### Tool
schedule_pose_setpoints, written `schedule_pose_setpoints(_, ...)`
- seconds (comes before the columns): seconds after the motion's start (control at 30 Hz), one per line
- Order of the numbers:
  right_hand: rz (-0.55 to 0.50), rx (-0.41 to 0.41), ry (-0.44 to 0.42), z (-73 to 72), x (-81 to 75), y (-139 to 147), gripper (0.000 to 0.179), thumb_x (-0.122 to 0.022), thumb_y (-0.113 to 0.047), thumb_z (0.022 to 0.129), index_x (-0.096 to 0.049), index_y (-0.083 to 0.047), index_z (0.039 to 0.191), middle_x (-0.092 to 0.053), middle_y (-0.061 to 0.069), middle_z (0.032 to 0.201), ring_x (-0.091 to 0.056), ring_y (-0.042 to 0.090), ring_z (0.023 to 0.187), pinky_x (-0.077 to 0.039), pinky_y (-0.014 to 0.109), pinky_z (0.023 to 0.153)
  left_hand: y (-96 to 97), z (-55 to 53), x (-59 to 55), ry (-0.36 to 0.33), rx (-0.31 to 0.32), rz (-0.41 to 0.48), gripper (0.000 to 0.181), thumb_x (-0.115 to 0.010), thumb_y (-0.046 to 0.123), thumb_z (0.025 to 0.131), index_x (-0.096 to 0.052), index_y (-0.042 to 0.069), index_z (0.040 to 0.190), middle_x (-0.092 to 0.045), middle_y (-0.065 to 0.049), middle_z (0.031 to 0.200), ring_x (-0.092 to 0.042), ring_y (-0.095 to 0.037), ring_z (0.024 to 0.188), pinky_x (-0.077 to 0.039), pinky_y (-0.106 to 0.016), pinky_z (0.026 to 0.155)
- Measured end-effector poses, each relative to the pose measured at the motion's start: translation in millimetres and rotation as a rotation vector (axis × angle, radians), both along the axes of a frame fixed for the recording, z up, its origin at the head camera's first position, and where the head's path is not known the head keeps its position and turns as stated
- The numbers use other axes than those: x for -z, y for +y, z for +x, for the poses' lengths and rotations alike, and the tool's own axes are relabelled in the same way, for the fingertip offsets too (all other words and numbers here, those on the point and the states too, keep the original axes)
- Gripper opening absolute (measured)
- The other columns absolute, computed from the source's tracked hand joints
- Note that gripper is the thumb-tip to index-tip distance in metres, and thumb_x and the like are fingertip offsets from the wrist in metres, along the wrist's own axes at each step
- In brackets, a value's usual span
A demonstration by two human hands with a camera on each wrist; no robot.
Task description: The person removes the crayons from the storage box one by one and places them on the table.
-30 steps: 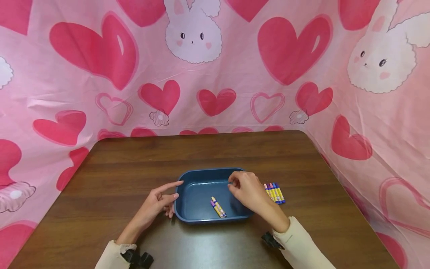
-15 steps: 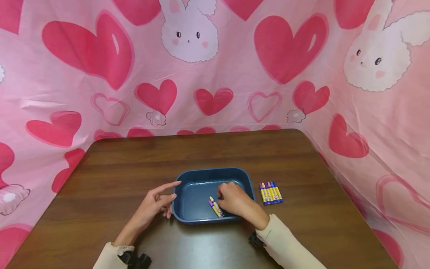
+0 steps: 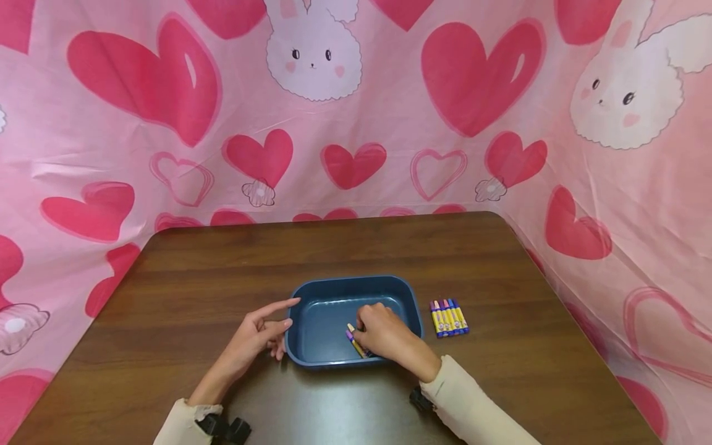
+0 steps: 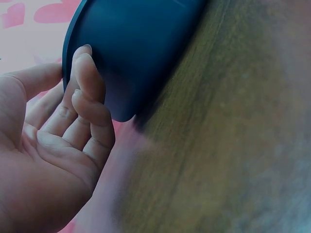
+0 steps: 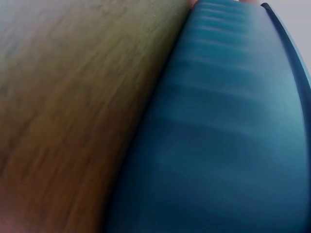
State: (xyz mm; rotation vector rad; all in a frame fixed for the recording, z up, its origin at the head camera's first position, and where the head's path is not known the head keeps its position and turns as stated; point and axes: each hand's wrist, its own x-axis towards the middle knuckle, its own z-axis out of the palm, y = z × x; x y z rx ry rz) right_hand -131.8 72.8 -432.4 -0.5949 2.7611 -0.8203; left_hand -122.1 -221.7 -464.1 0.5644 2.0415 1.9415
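Note:
A dark blue rectangular tray (image 3: 322,324) stands on the table. Its left rim is held by my left hand (image 3: 257,337), thumb and index fingertip over the edge and the other fingers outside against the wall. Inside the tray, my right hand (image 3: 386,334) has curled fingers down at the crayons (image 3: 356,345), gripping a crayon mostly hidden beneath the hand. Yellow and purple tips show left of the thumb. The left wrist view shows the left hand (image 4: 68,126) bent around the tray's edge. In the right wrist view the tray's outer wall (image 5: 209,155) covers the hand's work.
Just right of the tray, several crayons (image 3: 449,318) in yellow wrappers lie side by side in a row. The brown wooden table (image 3: 250,266) reaches back to a pink curtain (image 3: 345,111) with hearts and rabbits.
My right hand has moved left and down from over the tray's right side to the crayons inside, uncovering the row on the table. My left hand has stayed at the rim.

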Motion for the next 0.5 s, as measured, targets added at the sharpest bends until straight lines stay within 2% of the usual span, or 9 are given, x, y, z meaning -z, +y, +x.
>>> schedule_pose_setpoints(0.3,0.036,0.001,-0.025,4.0,-3.2,-4.3,0.013,-0.074,-0.007,0.083,-0.064,-0.01,0.076,-0.054,-0.004,0.064,-0.052,0.012,0.056,-0.044,0.025,0.05,0.1,-1.2,-0.5,-0.002,0.002,-0.007,0.048,-0.054,0.009,0.103,-0.042,0.0,0.148,-0.062,-0.018,0.064,-0.061,-0.028,0.052,-0.051,-0.031,0.05)
schedule_pose_setpoints(0.5,0.033,-0.007,-0.04,5.9,-3.1,-5.5,0.011,-0.076,-0.005,0.082,-0.066,-0.009,0.079,-0.055,-0.003,0.066,-0.053,0.011,0.056,-0.046,0.024,0.051,-1.0,-0.2,0.6,-0.01,0.004,-0.007,0.048,-0.054,0.009,0.103,-0.041,-0.001,0.148,-0.062,-0.019,0.065,-0.061,-0.028,0.052,-0.051,-0.031,0.05)
